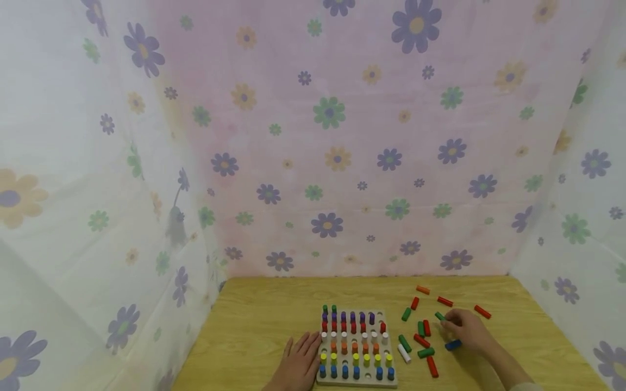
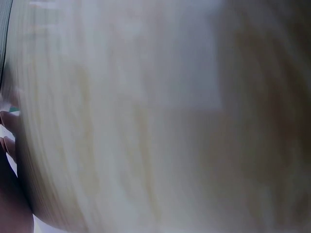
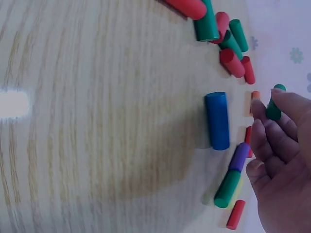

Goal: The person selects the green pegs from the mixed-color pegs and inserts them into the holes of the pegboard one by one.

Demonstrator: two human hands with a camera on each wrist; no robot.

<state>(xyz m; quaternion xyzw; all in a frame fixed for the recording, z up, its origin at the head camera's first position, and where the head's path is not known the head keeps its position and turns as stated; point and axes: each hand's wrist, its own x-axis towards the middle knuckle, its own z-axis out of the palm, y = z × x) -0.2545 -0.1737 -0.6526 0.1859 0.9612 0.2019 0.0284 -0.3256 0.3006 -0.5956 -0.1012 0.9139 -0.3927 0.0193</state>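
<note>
A light pegboard [image 1: 357, 383] stands on the wooden table, filled with rows of coloured pegs; two green ones sit in its far left corner. My left hand [image 1: 297, 361] lies flat with extended fingers against the board's left edge. In the left wrist view only parts of its fingers [image 2: 8, 121] show at the edge. My right hand [image 1: 467, 328], to the right of the board, pinches a green peg [image 3: 275, 109] between thumb and fingers. Below that hand lies a blue peg [image 3: 217, 121] on the table.
Loose red, green, orange and white pegs are scattered right of the board, among them a white peg [image 1: 404, 353] near its edge and a red peg [image 1: 482, 311] farthest right. A purple peg [image 3: 238, 156] touches a green one in the right wrist view. Flowered cloth [image 1: 337, 190] surrounds the table [image 1: 244, 315].
</note>
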